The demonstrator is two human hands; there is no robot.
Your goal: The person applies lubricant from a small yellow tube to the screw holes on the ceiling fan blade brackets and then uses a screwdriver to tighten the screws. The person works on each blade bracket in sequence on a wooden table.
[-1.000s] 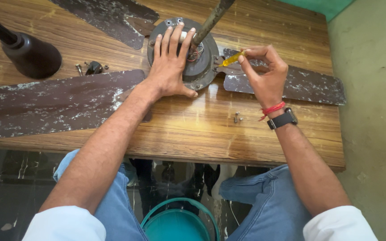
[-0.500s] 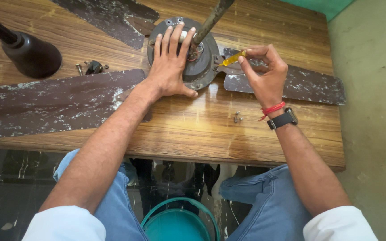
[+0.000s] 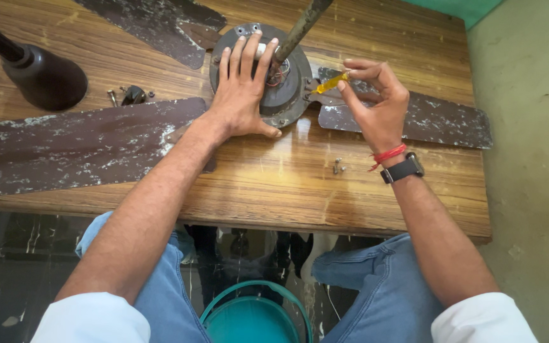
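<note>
A dark ceiling fan motor housing lies on the wooden table, its down rod rising toward the camera. My left hand rests flat on the housing, fingers spread. My right hand pinches a small yellow-handled screwdriver, its tip at the bracket where the right blade joins the housing. Worn brown blades reach out to the left and the back.
A dark bell-shaped canopy cover lies at the back left, with loose screws and a small part beside it. Another loose screw lies near my right wrist. A teal bucket stands on the floor between my knees.
</note>
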